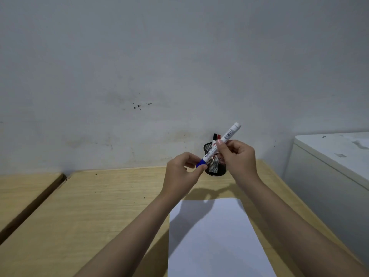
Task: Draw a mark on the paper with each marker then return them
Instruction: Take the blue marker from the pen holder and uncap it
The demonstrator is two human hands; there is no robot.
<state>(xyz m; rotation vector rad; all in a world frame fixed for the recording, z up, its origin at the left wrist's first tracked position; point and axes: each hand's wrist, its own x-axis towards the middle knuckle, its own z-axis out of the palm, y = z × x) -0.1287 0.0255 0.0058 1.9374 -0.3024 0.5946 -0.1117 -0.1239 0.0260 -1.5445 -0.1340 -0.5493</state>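
blue whiteboard marker (218, 145) held in the air above the far part of the wooden desk (103, 206), tilted, blue cap end low and to the left, white tail end high and to the right. right hand (238, 156) closed round the middle of the white barrel, thumb and forefinger pressed on it, other fingers curled beneath. left hand (181, 172) pinching the blue cap (201, 163) between thumb and forefinger, remaining fingers folded in; cap seated on the barrel. printed label along the barrel: a barcode near the tail end, a small red logo near the right thumb, lines of dark print toward the cap; wording too small to read, brand not legible. black wire-mesh pen holder (214, 168) upright on the desk against the wall, directly behind the held marker and partly hidden by both hands. black-capped marker (214, 136) and red-capped marker (218, 136) standing in the holder, caps up, side by side; label print visible through the mesh, unreadable. white sheet of paper (217, 240) flat on the desk between the forearms, nearer than the holder and well apart from it, unmarked on the visible part, crossed by the shadow of the arms. grey-white wall (139, 76) behind, with a few dark specks. pale cabinet (329, 166) at right, beside the desk
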